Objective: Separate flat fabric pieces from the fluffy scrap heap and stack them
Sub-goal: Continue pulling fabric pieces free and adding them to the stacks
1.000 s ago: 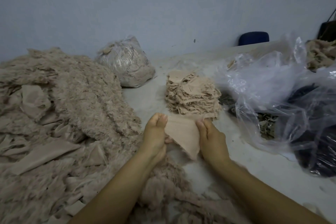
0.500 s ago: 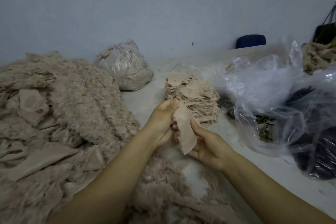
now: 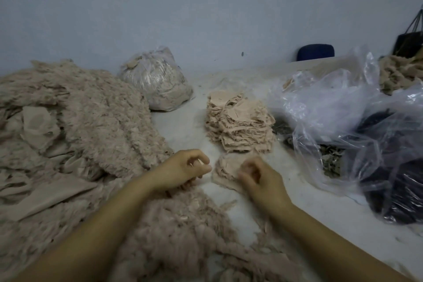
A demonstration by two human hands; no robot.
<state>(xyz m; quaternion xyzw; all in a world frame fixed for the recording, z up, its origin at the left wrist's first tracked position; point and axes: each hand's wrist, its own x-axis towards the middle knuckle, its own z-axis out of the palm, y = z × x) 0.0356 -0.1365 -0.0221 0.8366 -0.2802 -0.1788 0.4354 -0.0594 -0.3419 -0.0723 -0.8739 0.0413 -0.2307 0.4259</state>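
Beige fabric everywhere, and the piece (image 3: 225,168) is down! Half a second ago both hands held it up in front of the tall stack (image 3: 239,127); now it lies on the table (image 3: 183,128) just below centre frame, near the foot of that stack but not on top of it. It looks to sit on a low second bunch of pieces, though blur makes that hard to confirm.

The left hand (image 3: 183,170), centre frame, has come away with fingers loosely curled and nothing visible between them. The right hand (image 3: 261,178), just right of centre, is smeared by motion; its fingers are curled over the near edge of the piece, and I cannot tell whether they pinch it or have already let go.

The fluffy heap (image 3: 87,126) fills the left half and runs under both forearms to the bottom edge, with flat pieces (image 3: 39,123) showing among the fur at mid left.

So 1 more piece looks separated, and plenty remain. My read: the next move is a reach left into the heap for another flat piece.

A filled clear bag (image 3: 158,80) sits upper centre, and crumpled plastic bags (image 3: 343,110) crowd the right side.
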